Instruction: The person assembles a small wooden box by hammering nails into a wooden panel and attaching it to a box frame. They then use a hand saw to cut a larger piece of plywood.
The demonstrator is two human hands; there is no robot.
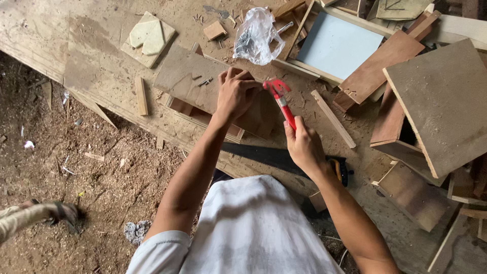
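My right hand (304, 144) grips the red handle of a claw hammer (280, 99), whose red head hovers just right of my left hand. My left hand (235, 94) rests with pinched fingers on a brown plywood panel (195, 76) that lies on top of an open wooden box (203, 115). Whatever the fingertips pinch is too small to make out. A few loose nails (204, 80) lie on the panel to the left of that hand.
A hand saw (274, 157) lies along the workbench's near edge by my body. A clear plastic bag (256, 35) of nails sits beyond. Boards, a light blue panel (337, 44) and wooden boxes (431, 106) crowd the right. Sawdust-covered ground lies left.
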